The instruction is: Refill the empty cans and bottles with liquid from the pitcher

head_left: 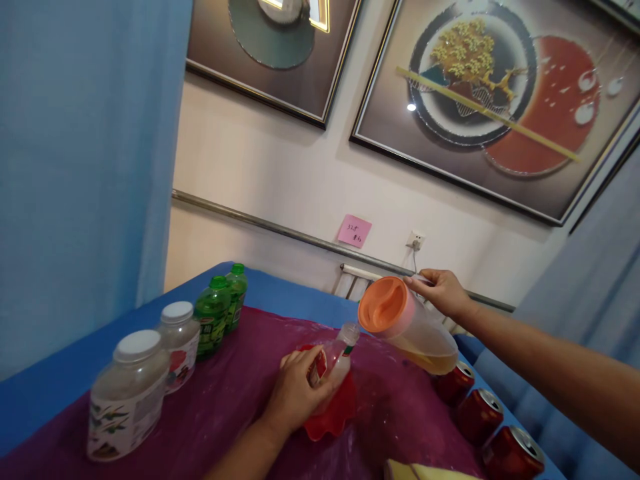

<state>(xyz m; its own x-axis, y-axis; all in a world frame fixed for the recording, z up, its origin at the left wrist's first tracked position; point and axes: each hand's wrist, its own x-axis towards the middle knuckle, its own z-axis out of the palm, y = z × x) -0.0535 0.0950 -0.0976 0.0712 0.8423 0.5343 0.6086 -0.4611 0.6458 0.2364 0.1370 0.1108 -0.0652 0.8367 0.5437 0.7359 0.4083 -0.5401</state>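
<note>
A clear bottle (344,357) with a red label leans in my left hand (300,387), whose fingers wrap round its body. Beneath the bottle is a red dish with a wavy rim (325,427). My right hand (443,290) grips the handle of a clear pitcher (417,333) with an orange lid (383,305). The pitcher is tilted to the left, its lid close to the bottle's open mouth. Some yellowish liquid lies along the pitcher's lower side; I cannot tell whether any is flowing out.
Two white-capped jars (133,393) and two green bottles (216,317) stand on the left. Several red cans (513,453) line the right edge. Purple plastic sheeting (220,407) covers the blue table (280,293). A yellow cloth-like item (425,471) lies at the front.
</note>
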